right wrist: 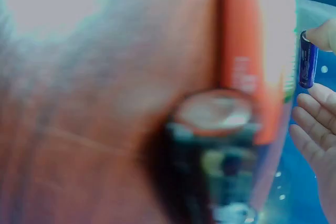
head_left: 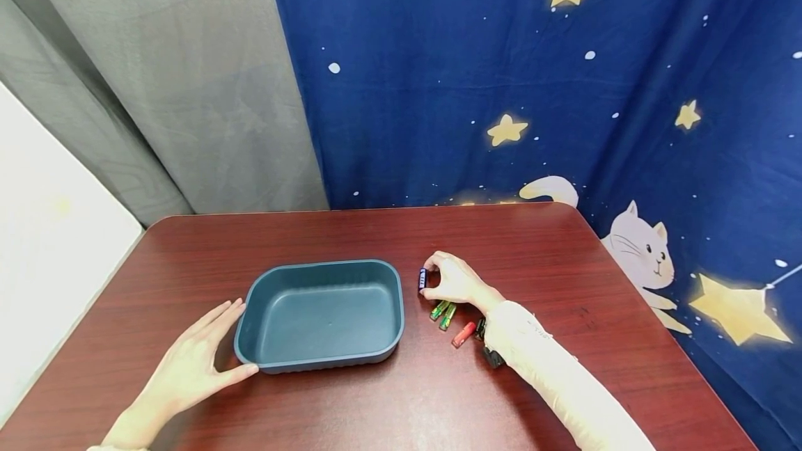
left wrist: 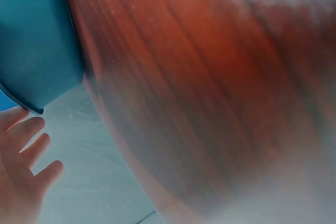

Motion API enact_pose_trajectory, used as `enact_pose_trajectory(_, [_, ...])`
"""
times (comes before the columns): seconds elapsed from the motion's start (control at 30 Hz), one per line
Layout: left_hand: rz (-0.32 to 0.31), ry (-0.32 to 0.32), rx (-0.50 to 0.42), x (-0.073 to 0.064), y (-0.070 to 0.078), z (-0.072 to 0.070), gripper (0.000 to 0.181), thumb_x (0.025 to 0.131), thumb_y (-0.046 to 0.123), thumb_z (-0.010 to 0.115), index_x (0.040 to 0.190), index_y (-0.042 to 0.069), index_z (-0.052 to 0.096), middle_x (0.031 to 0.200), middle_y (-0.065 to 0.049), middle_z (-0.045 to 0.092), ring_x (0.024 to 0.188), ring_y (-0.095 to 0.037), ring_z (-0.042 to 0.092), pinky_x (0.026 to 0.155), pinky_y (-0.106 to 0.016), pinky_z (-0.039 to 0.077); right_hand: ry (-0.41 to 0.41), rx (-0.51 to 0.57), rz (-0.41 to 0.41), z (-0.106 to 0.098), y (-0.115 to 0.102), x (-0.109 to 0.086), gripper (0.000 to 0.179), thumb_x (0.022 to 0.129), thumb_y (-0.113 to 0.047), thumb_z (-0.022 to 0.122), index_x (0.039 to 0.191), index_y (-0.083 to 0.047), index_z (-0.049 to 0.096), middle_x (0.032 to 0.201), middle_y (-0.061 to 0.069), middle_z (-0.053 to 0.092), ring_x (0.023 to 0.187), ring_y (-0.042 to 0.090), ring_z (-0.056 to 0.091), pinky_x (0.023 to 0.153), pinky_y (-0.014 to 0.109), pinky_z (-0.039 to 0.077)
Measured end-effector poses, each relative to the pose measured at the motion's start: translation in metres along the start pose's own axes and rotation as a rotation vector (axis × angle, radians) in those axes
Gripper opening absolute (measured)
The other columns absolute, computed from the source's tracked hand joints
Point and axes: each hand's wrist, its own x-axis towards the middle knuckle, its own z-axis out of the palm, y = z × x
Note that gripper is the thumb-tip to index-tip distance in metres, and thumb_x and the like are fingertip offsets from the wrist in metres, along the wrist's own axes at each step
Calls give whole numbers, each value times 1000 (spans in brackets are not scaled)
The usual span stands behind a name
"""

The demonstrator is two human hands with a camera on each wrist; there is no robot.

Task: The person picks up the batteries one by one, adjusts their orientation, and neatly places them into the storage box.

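My right hand (head_left: 456, 280) pinches a dark blue battery (head_left: 422, 280) by its two ends, between thumb and a fingertip. The right wrist view shows the same blue battery (right wrist: 308, 60) at the far right, with the other fingers of that hand (right wrist: 320, 124) extended. To the left, a teal plastic bin (head_left: 328, 360) sits on the table with nothing inside. My left hand (head_left: 194, 360) is spread at the bin's left end, thumb near the front corner. In the left wrist view, its fingertips are right at the bin's rim (left wrist: 21, 103).
Near my right wrist lie two green batteries (head_left: 447, 317), a red battery (head_left: 464, 334) and dark batteries (head_left: 493, 358), partly hidden by the sleeve (head_left: 532, 346). The brown table (head_left: 301, 235) ends at grey and blue curtains (head_left: 438, 89). A white surface (head_left: 50, 242) stands at the left.
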Motion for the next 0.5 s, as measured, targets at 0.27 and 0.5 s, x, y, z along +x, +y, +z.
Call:
enact_pose_trajectory(0.27, [11, 16, -3, 0, -1, 1, 96, 58, 56, 76, 134, 9, 44, 129, -15, 49, 123, -23, 37, 100, -3, 4, 15, 53, -55, -23, -22, 9, 41, 64, -32, 75, 96, -12, 59, 93, 1, 57, 89, 16, 54, 82, 32, 45])
enact_pose_trajectory(0.5, [17, 14, -6, 0, -1, 0, 95, 58, 56, 76, 134, 9, 43, 129, -15, 49, 122, -24, 38, 100, -4, 4, 7, 59, -118, -38, -50, 19, 42, 66, -34, 75, 98, -13, 58, 94, -2, 56, 91, 12, 53, 84, 29, 45])
